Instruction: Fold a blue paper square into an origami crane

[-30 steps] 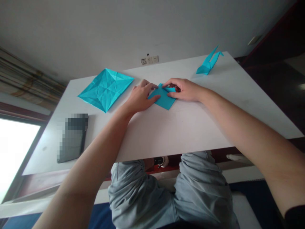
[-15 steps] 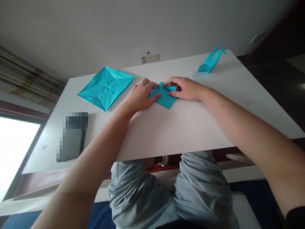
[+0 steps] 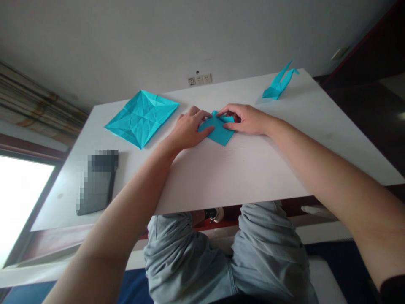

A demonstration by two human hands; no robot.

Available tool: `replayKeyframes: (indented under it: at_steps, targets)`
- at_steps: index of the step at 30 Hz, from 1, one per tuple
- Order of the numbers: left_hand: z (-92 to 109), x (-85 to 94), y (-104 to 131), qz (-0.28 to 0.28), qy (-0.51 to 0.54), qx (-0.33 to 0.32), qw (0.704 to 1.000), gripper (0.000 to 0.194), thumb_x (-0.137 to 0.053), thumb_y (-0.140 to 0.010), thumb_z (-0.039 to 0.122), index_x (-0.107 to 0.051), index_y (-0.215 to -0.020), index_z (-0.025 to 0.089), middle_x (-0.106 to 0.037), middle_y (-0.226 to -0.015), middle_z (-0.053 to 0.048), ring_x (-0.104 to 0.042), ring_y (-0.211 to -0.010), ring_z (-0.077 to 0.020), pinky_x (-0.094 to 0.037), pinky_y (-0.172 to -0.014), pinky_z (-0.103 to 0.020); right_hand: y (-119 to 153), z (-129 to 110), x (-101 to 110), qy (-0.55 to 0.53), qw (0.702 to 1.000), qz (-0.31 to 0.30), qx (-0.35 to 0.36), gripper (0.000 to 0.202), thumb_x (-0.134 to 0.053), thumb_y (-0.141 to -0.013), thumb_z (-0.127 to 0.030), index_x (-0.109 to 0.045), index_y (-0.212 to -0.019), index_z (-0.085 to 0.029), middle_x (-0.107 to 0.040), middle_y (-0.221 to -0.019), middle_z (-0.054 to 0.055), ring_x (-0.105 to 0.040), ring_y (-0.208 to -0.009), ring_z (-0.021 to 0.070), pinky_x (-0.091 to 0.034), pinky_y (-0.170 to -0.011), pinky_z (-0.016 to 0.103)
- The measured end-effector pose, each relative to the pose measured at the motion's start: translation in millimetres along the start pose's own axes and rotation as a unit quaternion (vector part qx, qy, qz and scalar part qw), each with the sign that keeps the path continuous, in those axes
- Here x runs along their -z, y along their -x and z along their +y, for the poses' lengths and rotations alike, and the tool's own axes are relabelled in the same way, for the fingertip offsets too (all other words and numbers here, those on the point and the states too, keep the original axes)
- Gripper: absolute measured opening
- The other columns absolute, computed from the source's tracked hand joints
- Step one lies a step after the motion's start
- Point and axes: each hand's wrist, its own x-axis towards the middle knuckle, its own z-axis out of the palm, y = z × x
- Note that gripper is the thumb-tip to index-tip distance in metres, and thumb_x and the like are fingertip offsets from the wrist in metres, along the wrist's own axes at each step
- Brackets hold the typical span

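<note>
A small piece of folded blue origami paper lies on the white table between my hands, one corner pointing towards me. My left hand grips its left side, thumb on top and fingers along the upper left edge. On the other side my right hand pinches the right part, its index finger reaching the top corner and its thumb lying on the upper layer. Some of the right fingers are bent out of sight behind the paper's edge.
A creased blue paper sheet lies at the left, and a folded paper crane stands at the back right. A dark, partly pixelated device rests near the left end of the white table. Wall sockets are behind.
Both hands keep their hold on the folded paper with almost no movement. The whole view has shifted very slightly.
</note>
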Motion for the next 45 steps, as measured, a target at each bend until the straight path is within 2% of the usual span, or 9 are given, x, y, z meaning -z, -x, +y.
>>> replayKeyframes:
  at_steps: [7,10,13,17,21,29,35,45]
  targets:
    - [1.0,1.0,0.1,-0.003,0.000,0.003,1.000,0.056,-0.067,-0.116,0.053,-0.076,-0.163,0.024,-0.078,-0.153,-0.019,-0.077,-0.146,-0.0389,-0.057,-0.130,-0.059,1.0,-0.3,-0.4,0.004,1.000,0.004,0.001,0.048,-0.097,-0.094,-0.038,-0.087,-0.141,-0.032,-0.087,-0.116,0.005,-0.069,-0.094,0.0271,-0.061,-0.089,0.042]
    - [0.8,1.5,0.1,-0.005,0.000,0.003,1.000,0.056,-0.067,-0.116,0.054,-0.076,-0.162,0.024,-0.078,-0.153,-0.020,-0.077,-0.145,-0.0394,-0.056,-0.130,-0.059,1.7,0.6,-0.9,-0.002,1.000,0.014,0.006,0.050,-0.095,-0.092,-0.034,-0.087,-0.141,-0.033,-0.090,-0.131,0.008,-0.077,-0.110,0.0325,-0.067,-0.102,0.047]
    - [0.8,1.8,0.2,-0.004,0.004,0.001,1.000,0.054,-0.067,-0.116,0.053,-0.076,-0.161,0.025,-0.078,-0.150,-0.019,-0.077,-0.143,-0.0395,-0.057,-0.129,-0.059,2.6,1.0,-1.1,-0.009,1.000,0.021,0.012,0.053,-0.092,-0.089,-0.030,-0.086,-0.141,-0.032,-0.090,-0.142,0.010,-0.080,-0.128,0.0380,-0.067,-0.116,0.054]
    - [2.3,2.8,0.7,-0.003,0.004,0.000,1.000,0.053,-0.066,-0.116,0.052,-0.076,-0.160,0.025,-0.078,-0.149,-0.018,-0.076,-0.144,-0.0393,-0.057,-0.128,-0.057,2.5,1.3,-1.1,-0.013,1.000,0.021,0.019,0.053,-0.089,-0.089,-0.027,-0.086,-0.142,-0.031,-0.090,-0.149,0.010,-0.081,-0.136,0.0391,-0.065,-0.125,0.057]
    - [4.8,3.9,1.8,-0.004,0.005,-0.004,1.000,0.055,-0.065,-0.117,0.051,-0.076,-0.162,0.023,-0.079,-0.150,-0.019,-0.076,-0.143,-0.0394,-0.058,-0.128,-0.058,-0.2,2.4,-1.1,0.007,0.999,0.014,0.028,0.043,-0.083,-0.089,-0.025,-0.089,-0.132,-0.029,-0.090,-0.150,0.012,-0.081,-0.140,0.0402,-0.062,-0.131,0.061]
    - [4.1,2.8,2.3,0.003,0.020,-0.012,1.000,0.056,-0.066,-0.116,0.051,-0.077,-0.162,0.022,-0.080,-0.149,-0.019,-0.077,-0.144,-0.0386,-0.059,-0.129,-0.058,-2.2,4.5,-0.9,0.021,0.999,0.019,0.037,0.035,-0.079,-0.092,-0.028,-0.090,-0.125,-0.029,-0.091,-0.144,0.013,-0.081,-0.135,0.0412,-0.061,-0.131,0.064]
    - [4.1,3.1,1.8,0.002,0.019,-0.006,1.000,0.055,-0.069,-0.115,0.052,-0.077,-0.161,0.024,-0.079,-0.149,-0.018,-0.078,-0.143,-0.0380,-0.059,-0.129,-0.057,-2.6,8.7,-0.2,0.041,0.997,0.027,0.059,0.036,-0.076,-0.092,-0.028,-0.091,-0.125,-0.028,-0.086,-0.137,0.012,-0.079,-0.130,0.0378,-0.064,-0.128,0.060]
    - [1.8,1.9,1.6,0.003,0.021,-0.007,1.000,0.058,-0.068,-0.114,0.054,-0.077,-0.162,0.023,-0.079,-0.149,-0.018,-0.078,-0.142,-0.0386,-0.059,-0.127,-0.057,-1.1,4.9,-2.0,0.008,1.000,0.018,0.018,0.039,-0.084,-0.092,-0.031,-0.090,-0.130,-0.029,-0.091,-0.149,0.013,-0.082,-0.137,0.0400,-0.062,-0.131,0.062]
